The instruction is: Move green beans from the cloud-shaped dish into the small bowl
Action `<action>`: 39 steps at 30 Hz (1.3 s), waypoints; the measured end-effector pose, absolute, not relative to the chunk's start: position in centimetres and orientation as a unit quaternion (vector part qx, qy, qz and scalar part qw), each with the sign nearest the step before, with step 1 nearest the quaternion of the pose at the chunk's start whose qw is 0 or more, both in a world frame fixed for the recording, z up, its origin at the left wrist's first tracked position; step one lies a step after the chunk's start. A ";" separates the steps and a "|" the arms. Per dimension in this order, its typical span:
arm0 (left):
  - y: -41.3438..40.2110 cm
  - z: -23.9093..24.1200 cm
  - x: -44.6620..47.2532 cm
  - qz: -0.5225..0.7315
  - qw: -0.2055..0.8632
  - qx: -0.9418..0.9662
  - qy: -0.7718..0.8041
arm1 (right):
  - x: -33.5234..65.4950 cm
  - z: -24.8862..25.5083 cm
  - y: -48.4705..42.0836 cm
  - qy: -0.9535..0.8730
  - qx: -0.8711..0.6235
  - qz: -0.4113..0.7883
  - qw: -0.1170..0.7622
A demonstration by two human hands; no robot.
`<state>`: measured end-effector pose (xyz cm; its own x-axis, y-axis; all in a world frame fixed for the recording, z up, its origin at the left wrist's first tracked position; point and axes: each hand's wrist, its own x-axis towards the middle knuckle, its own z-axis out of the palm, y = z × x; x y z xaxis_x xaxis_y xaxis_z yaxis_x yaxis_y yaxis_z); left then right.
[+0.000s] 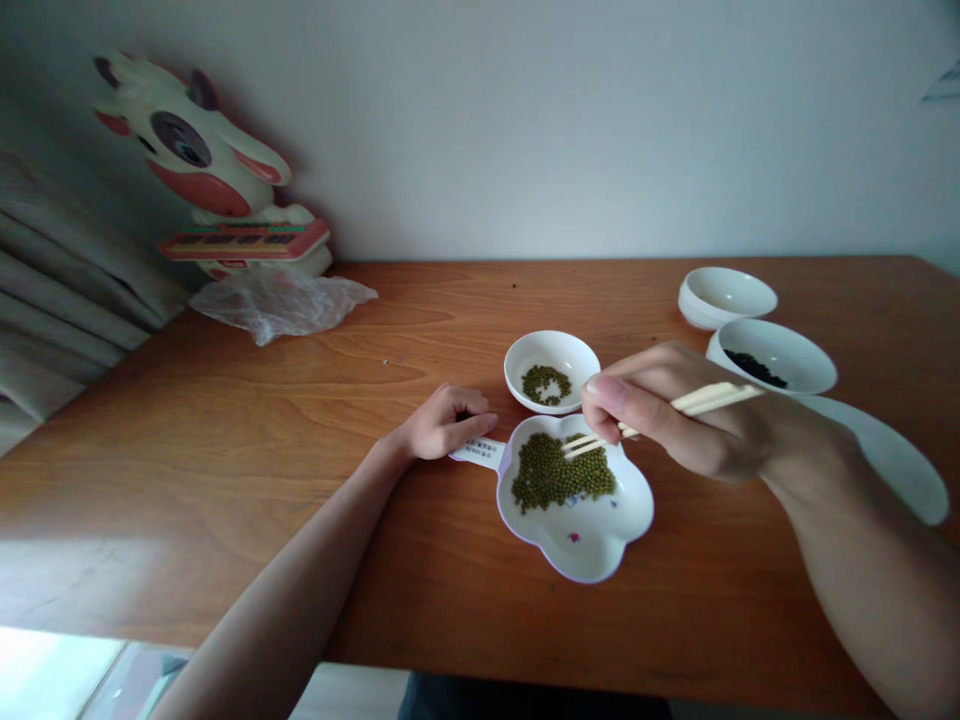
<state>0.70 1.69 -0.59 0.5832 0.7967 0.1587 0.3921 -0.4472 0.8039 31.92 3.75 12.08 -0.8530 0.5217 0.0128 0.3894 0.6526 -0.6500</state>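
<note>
My right hand (667,410) is closed round a pair of pale chopsticks (709,400), their tips down among green mung beans (551,475). Those beans lie in the upper part of a white flower-shaped dish (592,550) with a lilac rim and a short handle. On that labelled handle (480,452) rests my left hand (446,422), fingers curled over its end. Just behind the dish stands a round white bowl (551,345) with a small ring of mung beans at its bottom. Whether a bean sits between the chopstick tips is too small to tell.
At the right are a white bowl (727,290), another white bowl holding dark bits (757,368), and a white plate (892,450) partly behind my right arm. A cow-shaped toy keyboard (217,170) and a crumpled clear plastic bag (289,303) are at the back left of the wooden table (247,480).
</note>
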 end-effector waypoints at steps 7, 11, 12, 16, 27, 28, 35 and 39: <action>1.7 -0.5 0.7 0.267 0.373 0.807 0.370 | 31.5 12.0 3.5 -0.895 -0.249 0.351 0.116; 1.7 -0.5 0.7 0.263 0.377 0.810 0.365 | 31.6 11.8 3.5 -0.897 -0.248 0.346 0.117; 1.7 -0.5 0.7 0.263 0.377 0.809 0.365 | 31.6 11.8 3.6 -0.899 -0.246 0.342 0.118; 1.7 -0.5 0.7 0.263 0.377 0.809 0.367 | 31.7 11.9 3.7 -0.903 -0.235 0.338 0.121; 1.7 -0.4 0.8 0.262 0.372 0.807 0.376 | 31.7 12.2 3.6 -0.900 -0.238 0.345 0.122; 1.7 -0.4 0.8 0.262 0.372 0.807 0.376 | 31.7 12.2 3.6 -0.900 -0.237 0.346 0.120; 1.6 -0.4 0.9 0.261 0.373 0.805 0.380 | 31.8 12.2 3.6 -0.899 -0.250 0.341 0.110; 1.6 -0.3 0.8 0.263 0.374 0.810 0.368 | 31.8 12.1 3.6 -0.894 -0.254 0.353 0.108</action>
<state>0.84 1.64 -0.27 0.5915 0.7921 0.1506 0.3988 -0.4498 0.7991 31.77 3.62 12.06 -0.8476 0.5304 0.0136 0.3785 0.6223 -0.6852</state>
